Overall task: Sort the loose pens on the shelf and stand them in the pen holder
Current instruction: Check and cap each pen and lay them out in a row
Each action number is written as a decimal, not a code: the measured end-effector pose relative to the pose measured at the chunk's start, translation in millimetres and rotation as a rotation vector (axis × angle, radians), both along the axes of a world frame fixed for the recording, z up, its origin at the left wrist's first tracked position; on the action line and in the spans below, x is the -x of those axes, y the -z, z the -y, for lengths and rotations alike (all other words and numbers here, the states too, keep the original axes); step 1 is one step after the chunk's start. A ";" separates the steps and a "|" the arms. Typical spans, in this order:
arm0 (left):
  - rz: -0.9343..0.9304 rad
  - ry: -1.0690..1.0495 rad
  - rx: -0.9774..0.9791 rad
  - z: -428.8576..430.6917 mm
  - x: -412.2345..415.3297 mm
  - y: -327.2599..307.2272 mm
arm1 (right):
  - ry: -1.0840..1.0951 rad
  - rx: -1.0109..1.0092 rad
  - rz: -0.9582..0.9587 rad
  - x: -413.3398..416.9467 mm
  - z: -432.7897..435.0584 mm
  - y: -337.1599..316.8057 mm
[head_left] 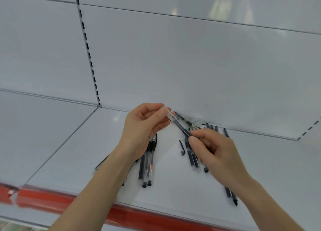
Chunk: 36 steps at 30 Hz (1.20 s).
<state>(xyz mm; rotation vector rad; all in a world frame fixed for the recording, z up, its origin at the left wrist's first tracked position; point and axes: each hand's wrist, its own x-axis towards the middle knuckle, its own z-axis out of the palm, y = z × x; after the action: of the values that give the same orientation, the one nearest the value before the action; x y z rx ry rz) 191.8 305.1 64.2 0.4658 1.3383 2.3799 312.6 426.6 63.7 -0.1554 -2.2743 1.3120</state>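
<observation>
White metal shelf (78, 144) surface is showing wide to the left of the pens, a red strip (52, 199) running along its front edge. The left hand (142, 126) is pinching the clear end of a pen (180, 126), held above a bundle of pens (147, 166) lying under its wrist. A loose cap (182, 147) is lying between the hands. The right hand (213, 149) is keeping its grip pinched on the pen's dark barrel. Beneath it, more pens (193, 157) are fanning out, some touching the back panel (191, 65), others nearing the front edge.
</observation>
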 end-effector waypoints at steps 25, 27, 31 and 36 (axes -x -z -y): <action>-0.579 -0.286 1.069 28.5 45.0 33.7 | 0.154 -0.763 0.643 50.7 -30.8 26.1; -0.590 -0.264 1.094 29.4 45.6 36.9 | 0.134 -0.805 0.677 50.9 -28.0 23.7; -0.603 -0.288 1.102 28.6 49.3 39.4 | 0.115 -0.792 0.724 49.1 -23.7 20.8; -0.611 -0.277 1.126 23.5 57.3 39.9 | 0.136 -0.866 0.758 48.0 -10.6 20.5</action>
<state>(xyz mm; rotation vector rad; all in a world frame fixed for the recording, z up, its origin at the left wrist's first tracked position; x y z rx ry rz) 134.5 281.6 24.3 0.6728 2.8230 1.2577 264.5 437.2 43.2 -0.5486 -3.1602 0.0790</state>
